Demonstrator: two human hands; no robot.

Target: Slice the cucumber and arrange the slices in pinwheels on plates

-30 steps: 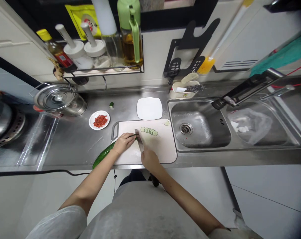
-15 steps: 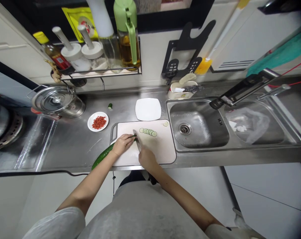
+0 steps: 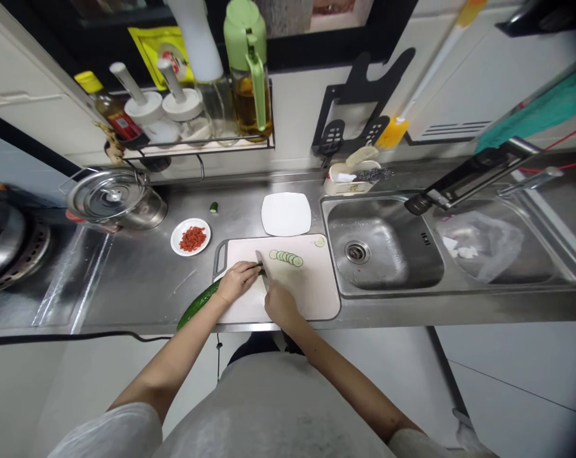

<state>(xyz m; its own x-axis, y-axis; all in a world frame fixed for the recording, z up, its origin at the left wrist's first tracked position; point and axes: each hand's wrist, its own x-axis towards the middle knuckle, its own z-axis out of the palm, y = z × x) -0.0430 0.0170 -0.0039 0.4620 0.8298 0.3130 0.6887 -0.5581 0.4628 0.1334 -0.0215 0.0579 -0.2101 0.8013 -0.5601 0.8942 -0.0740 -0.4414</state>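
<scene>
The left hand [image 3: 238, 282], fingers pressed together, is steadying the cucumber [image 3: 198, 306] across the left edge of the cutting board [image 3: 311, 289]; the right hand [image 3: 281, 306] is gripping the knife [image 3: 266, 277]. With the blade so close, I'm wanting those fingertips tucked.

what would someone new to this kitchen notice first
Probably the row of cucumber slices on the cutting board, beside the knife in the right hand, with the left hand on the cucumber. Next, the bright red pieces on the round plate left of the board. Above, the green-topped oil jug on the rack stands out.
</scene>
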